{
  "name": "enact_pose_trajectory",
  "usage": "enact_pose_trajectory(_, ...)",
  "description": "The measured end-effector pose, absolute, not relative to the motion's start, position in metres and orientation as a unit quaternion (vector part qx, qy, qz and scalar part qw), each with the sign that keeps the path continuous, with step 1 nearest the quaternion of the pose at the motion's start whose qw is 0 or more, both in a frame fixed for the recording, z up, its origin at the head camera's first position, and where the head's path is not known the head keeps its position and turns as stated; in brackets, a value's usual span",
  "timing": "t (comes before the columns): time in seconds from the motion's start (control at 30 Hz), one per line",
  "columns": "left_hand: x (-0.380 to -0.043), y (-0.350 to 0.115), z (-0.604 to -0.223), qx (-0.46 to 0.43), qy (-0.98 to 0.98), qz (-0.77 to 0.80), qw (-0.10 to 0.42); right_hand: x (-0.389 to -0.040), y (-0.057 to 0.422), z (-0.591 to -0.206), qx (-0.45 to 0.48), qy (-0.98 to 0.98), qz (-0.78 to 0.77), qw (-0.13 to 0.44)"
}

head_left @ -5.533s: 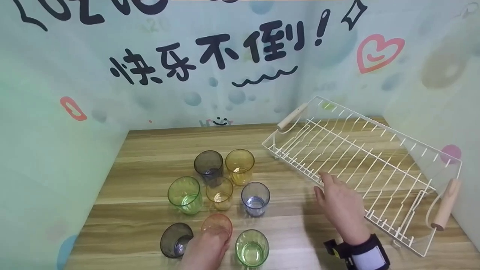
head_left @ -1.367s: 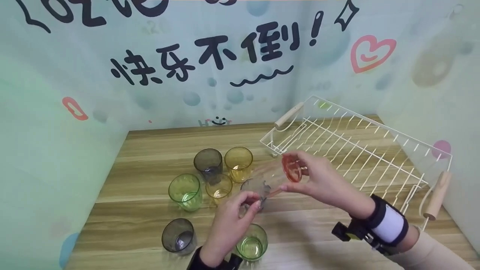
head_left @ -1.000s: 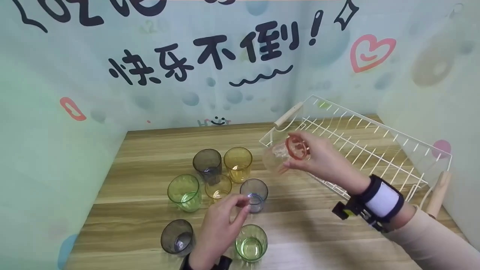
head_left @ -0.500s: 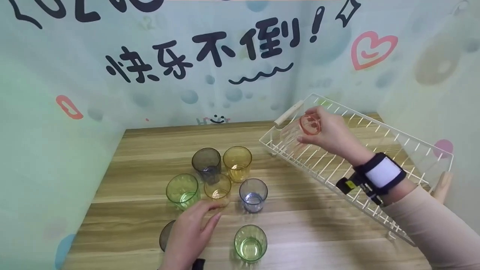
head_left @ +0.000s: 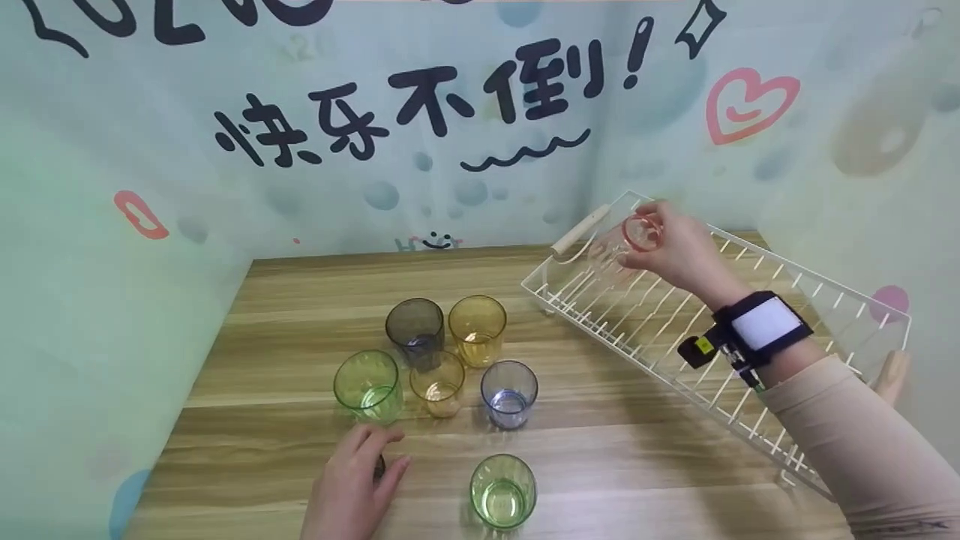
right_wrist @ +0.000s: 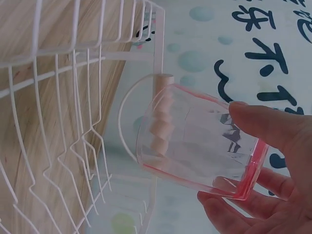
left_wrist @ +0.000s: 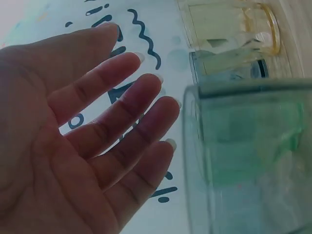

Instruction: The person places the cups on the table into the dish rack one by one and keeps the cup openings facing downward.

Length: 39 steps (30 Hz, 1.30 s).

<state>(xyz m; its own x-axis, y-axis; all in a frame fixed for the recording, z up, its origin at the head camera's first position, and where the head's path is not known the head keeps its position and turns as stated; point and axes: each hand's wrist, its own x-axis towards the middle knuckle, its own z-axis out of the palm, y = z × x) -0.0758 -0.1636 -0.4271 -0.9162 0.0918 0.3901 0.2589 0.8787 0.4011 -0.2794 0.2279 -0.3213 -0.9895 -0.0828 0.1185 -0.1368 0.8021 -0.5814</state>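
My right hand [head_left: 679,244] grips a clear pink-red glass [head_left: 609,253] by its thick red base end. The glass is tipped, its mouth facing away from my palm, above the far left end of a white wire rack [head_left: 810,273]. In the right wrist view, thumb and fingers hold the glass [right_wrist: 195,141], with a wooden handle [right_wrist: 163,80] of the rack behind it. My left hand [head_left: 349,480] has parted, relaxed fingers. It is over a dark grey glass [head_left: 380,466], mostly hidden, and near a green glass [head_left: 367,390]; contact cannot be told.
Upright on the wooden table [head_left: 300,315] stand another dark glass [head_left: 415,330], a yellow glass [head_left: 478,334], an amber glass [head_left: 438,386], a bluish glass [head_left: 509,396] and a green glass [head_left: 502,491]. A printed cloth wall [head_left: 337,202] closes off the back.
The pink-red glass has left the table, gone into the right hand upside-down and moved over the rack's far left. My left hand let go and went left to the dark grey glass.
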Motion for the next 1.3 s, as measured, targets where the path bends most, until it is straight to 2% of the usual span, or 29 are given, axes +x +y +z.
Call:
enact_pose_trajectory(0.13, -0.072, -0.169, -0.428, -0.083, -0.955, -0.221, 0.177, -0.287, 0.232, -0.324, 0.054, -0.946, 0.317, 0.046)
enact_pose_trajectory(0.37, -0.066, -0.172, -0.426, -0.03, -0.971, -0.211, 0.112, -0.302, 0.239, -0.334, 0.044, -0.946, 0.316, 0.056)
enact_pose_trajectory(0.53, -0.064, -0.168, -0.426, -0.007, -0.975, -0.202, 0.089, -0.314, 0.245, -0.341, 0.042, -0.949, 0.307, 0.061)
enact_pose_trajectory(1.07, -0.06, -0.17, -0.432, -0.004, -0.979, -0.205, 0.017, -0.337, 0.267, -0.364, 0.035, -0.95, 0.299, 0.078)
enact_pose_trajectory(1.3, -0.061, -0.172, -0.438, -0.031, -0.979, -0.2, 0.02, -0.347, 0.27, -0.369, 0.047, -0.957, 0.274, 0.081)
